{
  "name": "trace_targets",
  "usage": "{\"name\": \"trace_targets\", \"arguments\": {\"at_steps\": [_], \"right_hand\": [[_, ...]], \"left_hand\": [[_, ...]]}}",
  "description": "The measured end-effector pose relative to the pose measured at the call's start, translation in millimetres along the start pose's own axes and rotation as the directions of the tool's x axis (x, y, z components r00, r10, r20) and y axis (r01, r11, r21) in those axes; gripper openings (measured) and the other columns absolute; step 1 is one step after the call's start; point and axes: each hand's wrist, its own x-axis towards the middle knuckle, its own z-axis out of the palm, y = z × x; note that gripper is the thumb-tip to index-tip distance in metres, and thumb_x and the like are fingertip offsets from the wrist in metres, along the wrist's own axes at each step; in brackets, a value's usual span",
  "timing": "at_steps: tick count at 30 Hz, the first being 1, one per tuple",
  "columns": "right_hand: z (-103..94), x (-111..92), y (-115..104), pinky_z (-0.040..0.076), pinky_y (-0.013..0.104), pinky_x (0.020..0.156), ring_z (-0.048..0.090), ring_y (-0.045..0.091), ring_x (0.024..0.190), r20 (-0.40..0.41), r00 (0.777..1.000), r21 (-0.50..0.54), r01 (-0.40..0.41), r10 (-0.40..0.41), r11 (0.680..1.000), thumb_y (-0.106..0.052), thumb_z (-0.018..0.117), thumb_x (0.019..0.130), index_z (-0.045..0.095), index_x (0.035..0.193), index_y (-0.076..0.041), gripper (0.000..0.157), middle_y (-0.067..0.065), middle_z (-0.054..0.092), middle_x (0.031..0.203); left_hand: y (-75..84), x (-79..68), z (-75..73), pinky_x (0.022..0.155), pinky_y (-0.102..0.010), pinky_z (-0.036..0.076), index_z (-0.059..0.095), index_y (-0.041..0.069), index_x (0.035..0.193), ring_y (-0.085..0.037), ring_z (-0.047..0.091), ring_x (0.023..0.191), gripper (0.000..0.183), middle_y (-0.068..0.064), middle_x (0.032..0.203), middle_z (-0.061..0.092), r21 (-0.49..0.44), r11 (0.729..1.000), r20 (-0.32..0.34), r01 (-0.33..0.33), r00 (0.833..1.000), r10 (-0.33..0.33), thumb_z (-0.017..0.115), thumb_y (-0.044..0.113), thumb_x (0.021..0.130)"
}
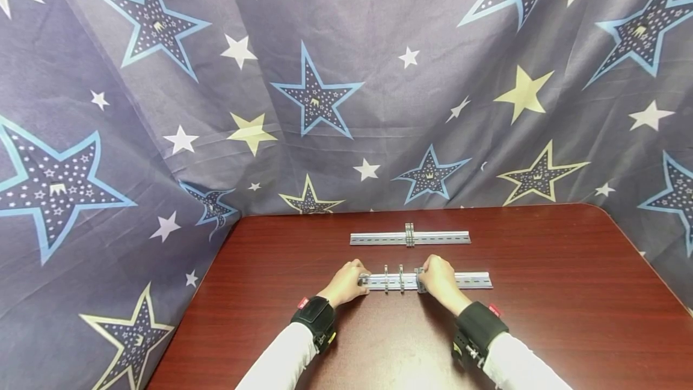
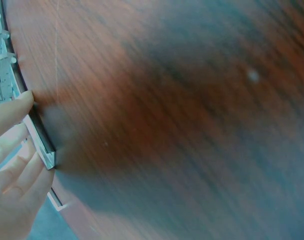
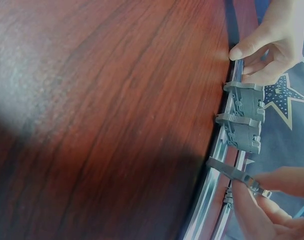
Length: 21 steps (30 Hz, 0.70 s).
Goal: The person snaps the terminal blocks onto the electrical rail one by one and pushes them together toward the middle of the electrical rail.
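Observation:
On the table lies the nearer slotted metal DIN rail [image 1: 473,280], running left to right. My left hand [image 1: 349,281] grips its left end, thumb on the near edge and fingers behind, as the left wrist view also shows. Two thin grey DIN-rail blocks, a left one [image 1: 387,279] and a right one [image 1: 401,278], stand upright across the rail between my hands. My right hand [image 1: 440,278] pinches a third grey block [image 3: 232,172] between thumb and fingers. In the right wrist view that block slants over the rail, its lower end right at the near edge.
Farther back lies a second DIN rail [image 1: 444,238], parallel to the first, with a few grey blocks [image 1: 409,235] close together at its middle. The reddish-brown wooden table [image 1: 568,294] meets a star-printed cloth [image 1: 335,155] behind and at the sides.

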Motion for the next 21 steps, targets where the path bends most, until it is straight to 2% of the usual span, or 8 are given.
{"name": "trace_targets", "arguments": {"at_steps": [10,15,19,21], "right_hand": [[3.7,2.9,-1.0,0.042,0.035,0.055,0.051,0.02,0.056,0.003,1.0,-0.02,-0.017,0.017,1.0,0.0,0.061,0.061,0.049,0.058,-0.005,0.013,0.003,0.051,0.055],[4.9,4.6,-1.3,0.037,0.031,0.049,0.042,0.016,0.049,0.008,1.0,-0.022,-0.013,0.013,1.0,0.002,0.058,0.06,0.04,0.049,-0.011,0.024,-0.003,0.039,0.048],[5.3,5.9,-3.0,0.031,0.029,0.046,0.034,0.015,0.048,0.008,1.0,-0.031,0.005,-0.005,1.0,0.004,0.055,0.06,0.03,0.047,-0.015,0.033,-0.004,0.029,0.047],[4.9,6.4,-4.3,0.033,0.03,0.047,0.034,0.015,0.048,0.005,1.0,-0.037,0.011,-0.011,0.999,0.004,0.055,0.061,0.029,0.048,-0.015,0.034,-0.004,0.029,0.048]], "left_hand": [[1.0,0.2,-1.1,0.071,-0.029,0.043,0.068,0.004,0.093,-0.021,0.051,0.082,0.029,-0.007,0.087,0.054,-0.005,1.0,0.006,0.0,1.0,0.0,0.075,0.013,0.066],[0.3,0.6,-0.6,0.073,-0.03,0.043,0.068,0.004,0.093,-0.021,0.051,0.083,0.03,-0.007,0.087,0.055,0.005,1.0,0.007,0.0,1.0,0.0,0.075,0.014,0.066],[0.1,0.5,-0.6,0.072,-0.03,0.043,0.068,0.004,0.093,-0.021,0.051,0.083,0.029,-0.007,0.087,0.055,0.005,1.0,0.008,-0.001,1.0,0.001,0.074,0.013,0.066],[0.0,0.3,-0.5,0.072,-0.03,0.043,0.068,0.004,0.093,-0.021,0.051,0.082,0.029,-0.007,0.087,0.055,0.003,1.0,0.008,0.0,1.0,0.0,0.074,0.013,0.066]]}}
